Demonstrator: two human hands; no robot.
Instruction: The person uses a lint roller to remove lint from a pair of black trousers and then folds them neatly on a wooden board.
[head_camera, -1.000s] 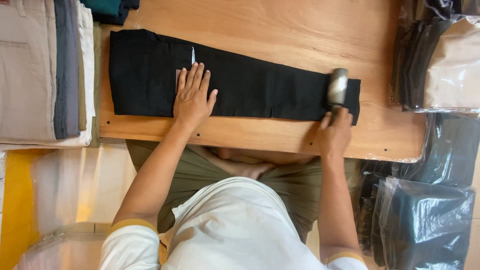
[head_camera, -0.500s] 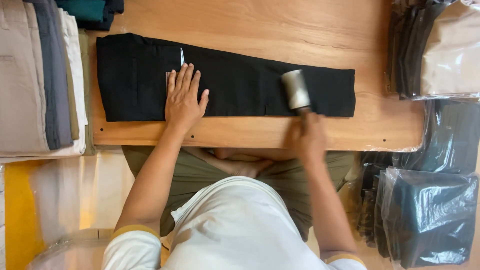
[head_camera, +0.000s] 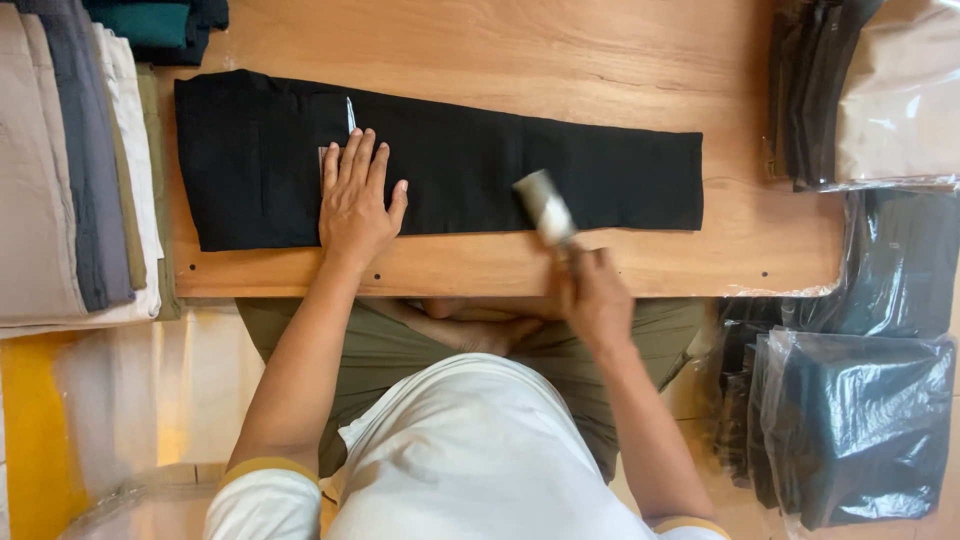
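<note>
Black folded trousers (head_camera: 440, 165) are laid lengthwise on the wooden counter (head_camera: 620, 60), pinned flat by the spread left hand (head_camera: 357, 205) so that the lint roller (head_camera: 545, 208), gripped in the closed right hand (head_camera: 597, 297), does not drag them.

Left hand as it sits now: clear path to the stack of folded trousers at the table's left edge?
Probably yes. The left hand lies flat on the folded black trousers, holding nothing, and only that flat cloth lies between it and the stack of folded trousers.

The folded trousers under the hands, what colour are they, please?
Black folded trousers, clearest in the head view.
</note>
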